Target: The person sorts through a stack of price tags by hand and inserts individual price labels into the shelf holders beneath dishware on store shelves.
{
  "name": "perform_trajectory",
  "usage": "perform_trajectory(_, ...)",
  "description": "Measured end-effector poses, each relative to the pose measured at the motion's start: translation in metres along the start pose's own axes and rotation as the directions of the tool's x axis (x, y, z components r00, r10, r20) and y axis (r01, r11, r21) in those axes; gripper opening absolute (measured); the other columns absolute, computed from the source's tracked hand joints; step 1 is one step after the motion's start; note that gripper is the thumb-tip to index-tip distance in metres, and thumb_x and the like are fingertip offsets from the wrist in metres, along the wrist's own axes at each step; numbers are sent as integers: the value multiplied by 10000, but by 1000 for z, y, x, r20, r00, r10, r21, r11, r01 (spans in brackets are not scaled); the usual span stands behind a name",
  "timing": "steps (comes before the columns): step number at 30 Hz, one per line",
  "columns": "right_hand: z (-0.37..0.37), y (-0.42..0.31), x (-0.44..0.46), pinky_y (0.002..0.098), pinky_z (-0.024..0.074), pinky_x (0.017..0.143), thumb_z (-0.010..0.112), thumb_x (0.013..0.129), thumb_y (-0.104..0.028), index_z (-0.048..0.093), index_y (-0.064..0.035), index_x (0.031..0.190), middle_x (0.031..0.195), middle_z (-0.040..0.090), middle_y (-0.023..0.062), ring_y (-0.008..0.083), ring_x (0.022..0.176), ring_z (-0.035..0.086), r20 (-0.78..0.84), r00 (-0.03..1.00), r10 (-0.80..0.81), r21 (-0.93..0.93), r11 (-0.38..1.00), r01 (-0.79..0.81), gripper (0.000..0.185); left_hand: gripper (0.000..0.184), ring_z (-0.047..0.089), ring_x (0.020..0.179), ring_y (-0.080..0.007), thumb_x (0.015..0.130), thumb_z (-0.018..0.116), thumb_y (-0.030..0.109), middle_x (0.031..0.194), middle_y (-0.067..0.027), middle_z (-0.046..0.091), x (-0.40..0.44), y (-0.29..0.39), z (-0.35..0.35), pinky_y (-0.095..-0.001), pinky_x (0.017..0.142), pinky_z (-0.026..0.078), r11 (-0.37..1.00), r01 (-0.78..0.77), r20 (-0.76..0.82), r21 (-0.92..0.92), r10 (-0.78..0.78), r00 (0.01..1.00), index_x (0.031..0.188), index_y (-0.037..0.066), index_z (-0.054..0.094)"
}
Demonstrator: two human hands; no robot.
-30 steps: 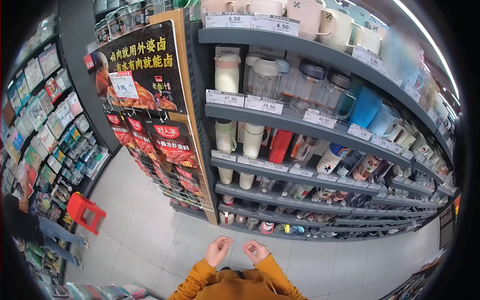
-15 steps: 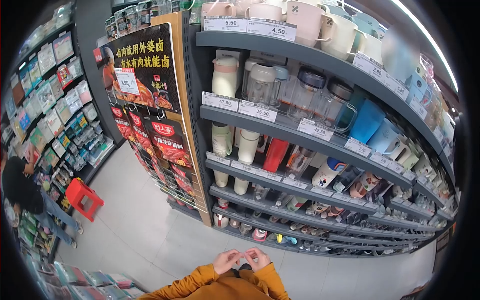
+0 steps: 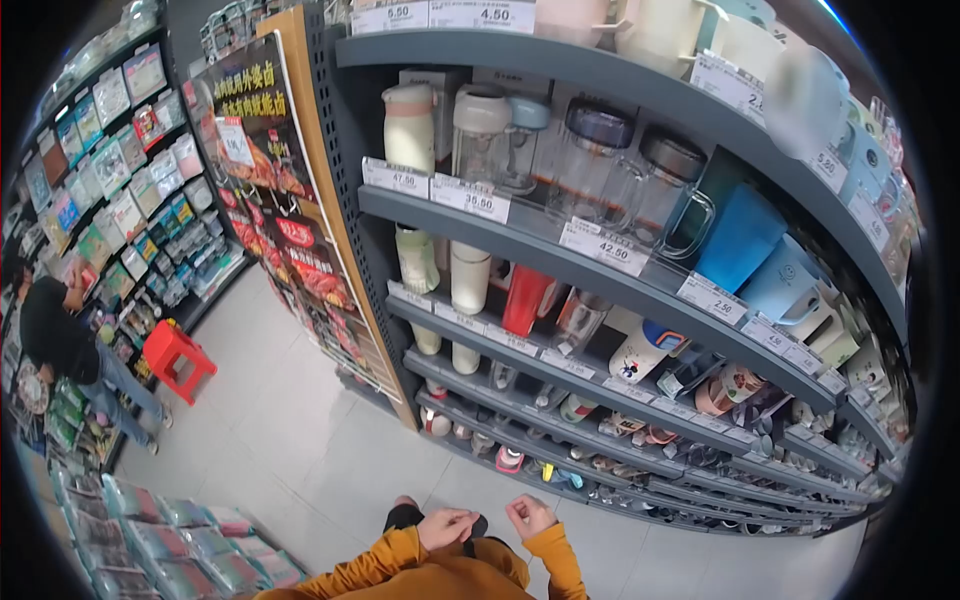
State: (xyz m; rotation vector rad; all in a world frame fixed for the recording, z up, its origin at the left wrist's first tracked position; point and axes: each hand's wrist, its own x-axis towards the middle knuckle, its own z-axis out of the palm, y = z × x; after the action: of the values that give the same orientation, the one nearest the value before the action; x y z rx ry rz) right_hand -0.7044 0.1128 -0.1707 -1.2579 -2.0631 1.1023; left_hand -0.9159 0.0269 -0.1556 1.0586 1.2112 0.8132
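My left hand (image 3: 447,528) is low in the view, in front of my body, its fingers pressed together and pointing right. Whatever may be between them is too small to make out. A short gap away, my right hand (image 3: 531,515) is raised with its fingers curled in. Nothing nameable shows in it. Neither hand touches the shelving. Ahead of them rises a grey shelf unit (image 3: 480,215) with cups and bottles. Among these are glass mugs (image 3: 592,165), a blue tumbler (image 3: 741,240) and a red box (image 3: 527,299).
A wooden end panel (image 3: 352,255) holds hanging seasoning packets (image 3: 300,250). Across the tiled floor (image 3: 270,410) are a red stool (image 3: 178,360) and a person (image 3: 75,345) facing another rack (image 3: 130,190). Packaged goods (image 3: 170,540) fill the lower left.
My hands, whose fingertips met before, have moved apart. The view has shifted, so the shelves appear nearer and further left, and my feet or shoes now show below.
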Motion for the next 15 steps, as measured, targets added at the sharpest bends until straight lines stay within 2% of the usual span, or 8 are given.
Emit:
perform_trajectory(1,-5,4,1,312,500,566,654,861,-208,600,-19,812,683,638,102,205,587,630,-16,999,-49,-14,999,49,202,446,484,594,-65,985,452,351,643,-3,559,-1,14,3,-213,578,392,999,41,-8,10,-41,999,694,34,566)
perform_trajectory(2,-10,7,1,310,501,570,654,861,-214,602,-20,803,680,638,101,205,589,631,1,1000,-18,-49,999,18,208,444,508,606,-75,986,455,348,644,-9,569,2,21,6,-227,589,415,998,12,-22,-59,-13,1000,703,28,577)
perform_trajectory(5,-15,4,6,306,502,581,653,862,-229,608,-22,777,665,635,98,205,591,635,27,995,91,-120,989,-87,229,416,528,625,-87,980,477,325,648,-23,578,23,39,8,-249,610,442,997,-75,-20,-9,74,997,718,19,580)
perform_trajectory(6,-19,-5,7,307,501,583,651,864,-234,608,-22,769,657,633,96,205,591,635,42,989,142,-130,982,-135,236,388,561,639,-107,971,496,306,661,-43,592,33,34,6,-269,618,463,979,-167,-20,121,170,985,738,7,578)
perform_trajectory(7,-20,-10,6,308,500,585,650,865,-238,609,-21,762,650,632,94,205,591,635,57,980,192,-144,973,-182,243,380,570,656,-112,974,489,294,675,-48,602,36,43,6,-273,645,465,973,-180,14,142,179,984,743,7,583)
perform_trajectory(9,-15,-13,7,306,498,579,647,868,-231,610,-22,771,636,626,86,197,581,628,23,993,120,-89,989,-118,233,367,586,690,-123,979,474,270,704,-57,622,44,68,0,-281,697,470,960,-207,80,186,195,977,753,7,594)
perform_trajectory(13,-3,-22,17,291,496,567,646,869,-204,619,-21,805,638,631,74,174,577,624,0,997,73,-70,995,-73,196,224,609,707,-149,960,512,211,805,-65,638,50,80,-20,-293,696,482,973,-187,153,134,166,974,913,9,597)
perform_trajectory(15,2,-33,27,280,499,570,648,867,-189,625,-22,835,654,640,69,163,586,628,-27,993,112,-51,992,-113,171,196,617,684,-170,947,530,203,888,-95,632,46,93,-36,-304,665,494,915,-350,50,201,347,936,976,18,585)
